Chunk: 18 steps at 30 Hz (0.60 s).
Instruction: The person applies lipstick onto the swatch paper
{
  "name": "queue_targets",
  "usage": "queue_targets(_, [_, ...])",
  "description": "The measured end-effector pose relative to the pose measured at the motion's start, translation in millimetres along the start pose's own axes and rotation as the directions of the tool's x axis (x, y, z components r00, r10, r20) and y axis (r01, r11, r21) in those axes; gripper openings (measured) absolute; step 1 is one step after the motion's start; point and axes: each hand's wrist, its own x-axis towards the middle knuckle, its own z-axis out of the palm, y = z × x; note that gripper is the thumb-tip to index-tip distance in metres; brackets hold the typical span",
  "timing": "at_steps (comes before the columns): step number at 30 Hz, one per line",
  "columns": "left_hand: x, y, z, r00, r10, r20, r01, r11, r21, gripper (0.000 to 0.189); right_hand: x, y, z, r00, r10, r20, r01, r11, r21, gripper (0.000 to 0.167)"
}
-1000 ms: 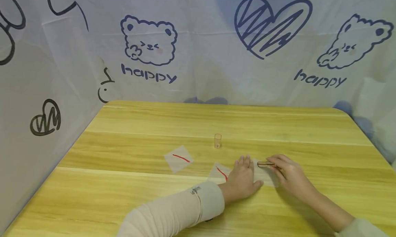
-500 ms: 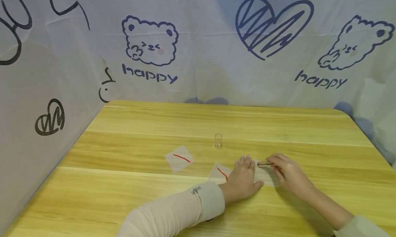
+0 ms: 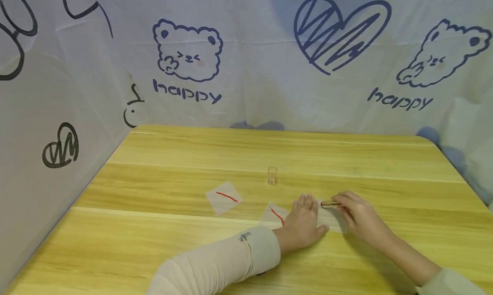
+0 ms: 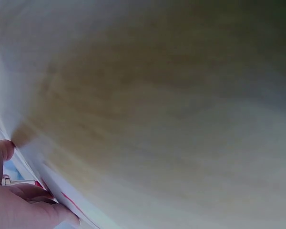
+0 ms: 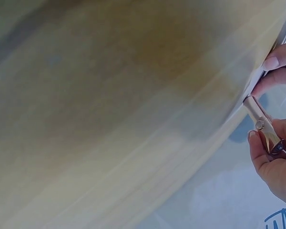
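My left hand (image 3: 302,222) rests with its fingers extended across a white paper square (image 3: 331,220), thumb spread to the right. Just right of it, my right hand (image 3: 362,213) pinches a gold lipstick (image 5: 264,124) between thumb and fingers. The lipstick's dark red end points left, close over the paper, beside the left fingertips. Partly under the left hand and wrist lies a second paper square (image 3: 265,218) bearing a red stroke. In the left wrist view, the fingers (image 4: 31,210) show at the lower left corner, near a red line.
A third paper square (image 3: 218,207) with a red stroke lies further left. Behind the hands, a small clear cap (image 3: 272,176) stands upright on the wooden table (image 3: 173,149). White cloth (image 3: 262,81) with drawings hangs behind the table and on its left.
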Motion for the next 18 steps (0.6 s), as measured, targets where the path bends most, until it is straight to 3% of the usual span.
queue_targets(18, [2.8, 1.2, -0.4, 0.999, -0.031, 0.023, 0.032, 0.999, -0.029, 0.067, 9.4, -3.7, -5.9, 0.993, -0.028, 0.112, 0.034, 0.998, -0.054, 0.027])
